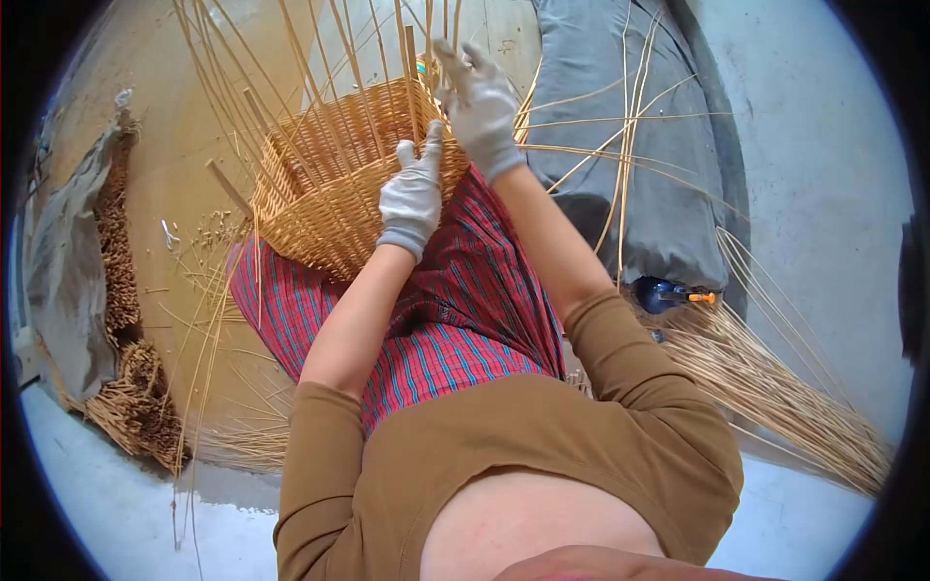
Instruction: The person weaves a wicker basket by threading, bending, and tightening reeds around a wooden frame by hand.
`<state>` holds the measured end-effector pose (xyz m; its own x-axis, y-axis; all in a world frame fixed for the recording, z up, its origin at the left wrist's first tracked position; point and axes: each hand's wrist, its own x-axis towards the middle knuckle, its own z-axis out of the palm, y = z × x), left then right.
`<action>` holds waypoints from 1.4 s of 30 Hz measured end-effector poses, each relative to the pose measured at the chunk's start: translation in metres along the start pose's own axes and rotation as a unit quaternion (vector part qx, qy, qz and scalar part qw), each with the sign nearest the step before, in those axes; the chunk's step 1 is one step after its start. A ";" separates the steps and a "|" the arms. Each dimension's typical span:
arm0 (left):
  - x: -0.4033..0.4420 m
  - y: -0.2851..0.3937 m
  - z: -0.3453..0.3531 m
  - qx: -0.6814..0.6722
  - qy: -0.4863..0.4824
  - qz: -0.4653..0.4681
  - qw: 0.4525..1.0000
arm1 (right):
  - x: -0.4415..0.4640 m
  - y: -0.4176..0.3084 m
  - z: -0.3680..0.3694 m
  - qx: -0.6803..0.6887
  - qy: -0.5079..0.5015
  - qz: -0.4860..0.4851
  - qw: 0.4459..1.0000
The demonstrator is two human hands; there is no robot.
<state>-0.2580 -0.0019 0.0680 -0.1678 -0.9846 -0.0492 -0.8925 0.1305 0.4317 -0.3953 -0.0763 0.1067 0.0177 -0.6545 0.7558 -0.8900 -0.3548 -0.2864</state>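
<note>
1. On the lap, the part-woven basket is rested; wall-weaving seems in hand.
2. Against its right side, the left hand is placed; its grip cannot be told.
3. By the rim, the right hand is held, fingers spread; steady wall support seems needed.

Gloved left hand on woven basket; gloved right hand beside stakes.
</note>
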 end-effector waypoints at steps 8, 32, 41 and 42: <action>0.011 -0.003 0.005 -0.009 0.006 0.005 1.000 | -0.085 0.077 -0.037 0.008 -0.211 0.254 0.944; -0.094 -0.228 -0.012 -0.460 0.347 -0.211 0.790 | -0.116 -0.200 0.018 0.327 -0.366 -0.041 0.870; -0.106 -0.189 -0.020 -0.490 0.307 -0.121 0.807 | -0.060 -0.037 -0.023 0.124 -0.123 0.072 0.982; -0.106 -0.187 -0.022 -0.493 0.295 -0.119 0.810 | -0.049 -0.011 -0.028 0.018 -0.096 0.087 0.991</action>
<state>-0.0641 0.0760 0.0122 0.4491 -0.8902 0.0765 -0.0527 0.0591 0.9969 -0.3994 -0.0216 0.0897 -0.0446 -0.8220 0.5678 -0.8709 -0.2464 -0.4252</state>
